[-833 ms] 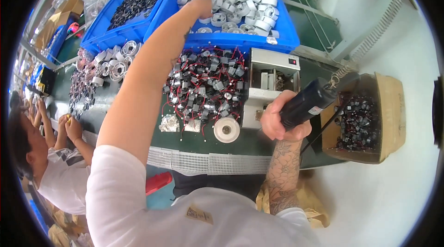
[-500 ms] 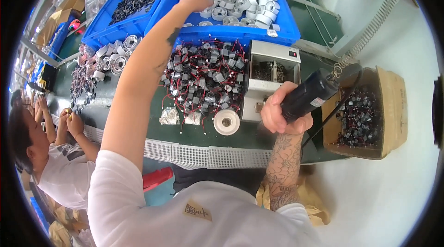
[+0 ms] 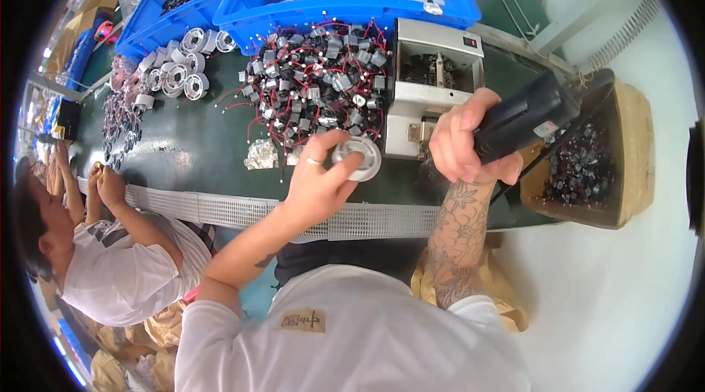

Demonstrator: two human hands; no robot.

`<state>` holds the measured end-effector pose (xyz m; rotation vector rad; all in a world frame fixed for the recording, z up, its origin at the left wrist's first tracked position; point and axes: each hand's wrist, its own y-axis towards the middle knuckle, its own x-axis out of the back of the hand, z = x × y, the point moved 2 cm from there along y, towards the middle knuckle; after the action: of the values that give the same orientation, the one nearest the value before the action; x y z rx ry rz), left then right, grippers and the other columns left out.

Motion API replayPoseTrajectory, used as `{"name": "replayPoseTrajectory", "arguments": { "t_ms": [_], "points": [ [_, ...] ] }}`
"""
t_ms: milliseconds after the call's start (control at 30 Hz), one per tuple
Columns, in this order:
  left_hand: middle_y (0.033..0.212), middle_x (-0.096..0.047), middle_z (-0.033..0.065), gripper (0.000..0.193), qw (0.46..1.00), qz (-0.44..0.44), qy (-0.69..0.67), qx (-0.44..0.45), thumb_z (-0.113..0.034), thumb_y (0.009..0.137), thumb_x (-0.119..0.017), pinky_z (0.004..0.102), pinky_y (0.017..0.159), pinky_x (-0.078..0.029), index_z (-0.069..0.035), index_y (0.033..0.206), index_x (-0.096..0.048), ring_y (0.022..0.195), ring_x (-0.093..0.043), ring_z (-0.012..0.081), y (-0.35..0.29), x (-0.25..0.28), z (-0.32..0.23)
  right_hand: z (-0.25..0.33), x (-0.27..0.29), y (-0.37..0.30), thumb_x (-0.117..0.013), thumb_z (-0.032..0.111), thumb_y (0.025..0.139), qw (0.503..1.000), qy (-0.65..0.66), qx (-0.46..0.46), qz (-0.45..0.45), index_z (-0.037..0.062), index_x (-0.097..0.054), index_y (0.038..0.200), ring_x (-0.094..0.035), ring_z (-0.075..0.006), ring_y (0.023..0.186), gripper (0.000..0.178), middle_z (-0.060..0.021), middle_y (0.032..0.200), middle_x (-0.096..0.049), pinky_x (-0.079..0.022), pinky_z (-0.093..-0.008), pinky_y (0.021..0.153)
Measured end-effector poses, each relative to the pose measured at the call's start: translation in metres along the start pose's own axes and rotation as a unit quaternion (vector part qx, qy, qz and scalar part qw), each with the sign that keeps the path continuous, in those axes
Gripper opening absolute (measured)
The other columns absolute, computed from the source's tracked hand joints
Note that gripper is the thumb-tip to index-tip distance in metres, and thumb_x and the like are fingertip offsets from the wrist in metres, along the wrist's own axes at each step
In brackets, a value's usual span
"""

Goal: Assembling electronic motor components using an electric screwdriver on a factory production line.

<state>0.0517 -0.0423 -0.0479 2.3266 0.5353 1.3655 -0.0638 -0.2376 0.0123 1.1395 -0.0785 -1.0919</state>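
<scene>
My left hand, a ring on one finger, is closed on the edge of a round white plastic housing near the front of the table. The housing sits over the spot of the round white holder, which it and my fingers hide. My right hand grips a black electric screwdriver, its thick end tilted up to the right; the tip is blurred. A metal screw feeder box with small screws stands just beyond. A pile of small grey motors with red wires lies beyond my left hand.
A blue bin of white housings stands at the back, beside another blue bin of black parts. More housings lie left. A cardboard box of motors stands right. A co-worker sits at the left.
My left hand has come back from the bin of white housings to the front of the table, bringing a housing. The right hand still grips the screwdriver. The view has shifted slightly.
</scene>
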Motion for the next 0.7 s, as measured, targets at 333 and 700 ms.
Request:
{"name": "replayPoseTrajectory", "arguments": {
  "t_ms": [333,700],
  "points": [
    [0.124,-0.055,0.0156,0.048,0.997,-0.032,0.044,0.048,-0.015,0.073,-0.077,0.0469,0.093,-0.042,-0.008,0.117,-0.06,0.11,-0.05,0.0374,-0.003,0.0,-0.015,-0.004,-0.001,0.0,-0.078,0.03,0.076,1.0,-0.015,0.002,-0.005,-0.0113,-0.043,0.121,-0.051,-0.0107,0.049,0.07,-0.0034,0.064,-0.052,-0.042,-0.0261,0.041],
    [0.102,-0.063,0.0081,0.028,0.976,-0.058,0.2,-0.056,-0.006,0.075,-0.07,0.041,0.084,-0.045,-0.008,0.102,-0.068,0.097,-0.055,0.0295,0.117,0.049,0.036,-0.005,-0.002,-0.005,-0.081,0.027,0.073,0.999,0.009,-0.019,-0.049,-0.013,-0.045,0.12,-0.051,-0.012,0.049,0.071,-0.0047,0.063,-0.053,-0.04,-0.0261,0.041]
  ]
}}
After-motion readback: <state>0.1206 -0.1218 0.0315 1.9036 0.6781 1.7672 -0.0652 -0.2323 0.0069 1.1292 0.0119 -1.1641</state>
